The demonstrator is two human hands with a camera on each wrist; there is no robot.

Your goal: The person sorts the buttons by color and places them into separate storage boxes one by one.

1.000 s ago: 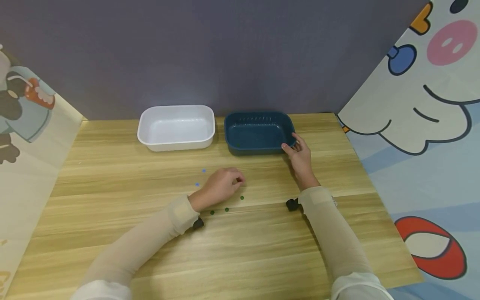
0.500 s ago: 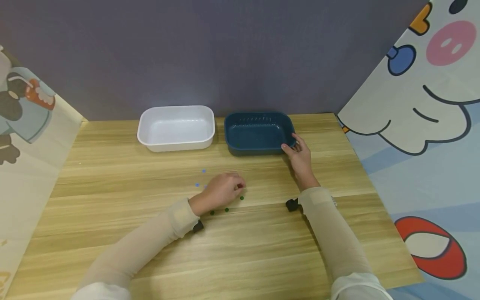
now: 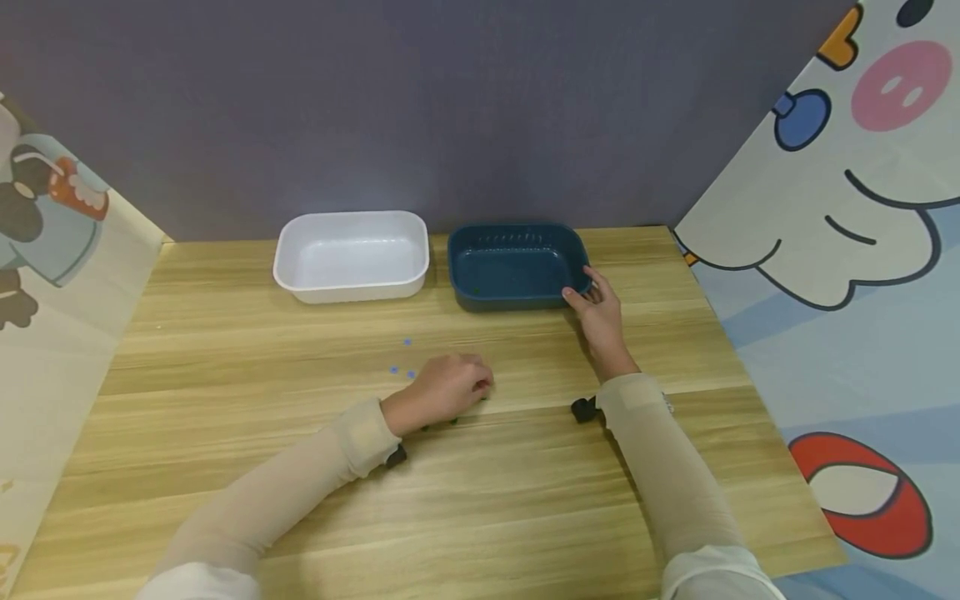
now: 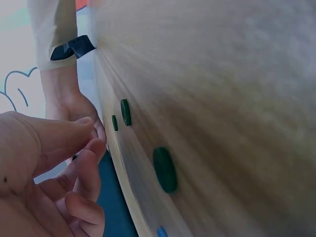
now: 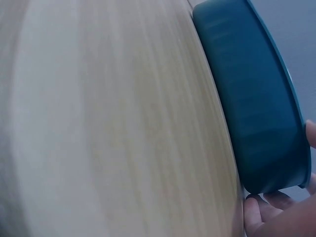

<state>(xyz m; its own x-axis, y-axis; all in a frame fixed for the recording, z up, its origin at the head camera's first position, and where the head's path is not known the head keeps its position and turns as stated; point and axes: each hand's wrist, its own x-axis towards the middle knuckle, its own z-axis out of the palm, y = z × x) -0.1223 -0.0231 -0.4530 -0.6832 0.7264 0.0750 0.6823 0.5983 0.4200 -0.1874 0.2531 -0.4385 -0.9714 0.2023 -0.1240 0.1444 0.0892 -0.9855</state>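
Observation:
My left hand [image 3: 442, 387] is low over the table, its thumb and bent fingers a little apart in the left wrist view. Several small flat green discs [image 4: 165, 170] lie near it on the wood. From above, the hand partly covers them. At its other side are small blue pieces [image 3: 393, 369]. My right hand [image 3: 600, 321] grips the near right corner of a dark teal plastic bin [image 3: 517, 304], thumb at the rim and other fingers around the outside. One small green piece [image 3: 476, 290] is inside the bin, towards its front left.
A white bin [image 3: 360, 294] stands left of the teal one at the back of the wooden table [image 3: 480, 517]. Behind both rises a grey panel [image 3: 450, 108]. Cartoon-printed walls flank the table on either side.
My left hand has come slightly towards me, now covering more of the green discs and uncovering a blue piece. My right hand has stayed on the teal bin.

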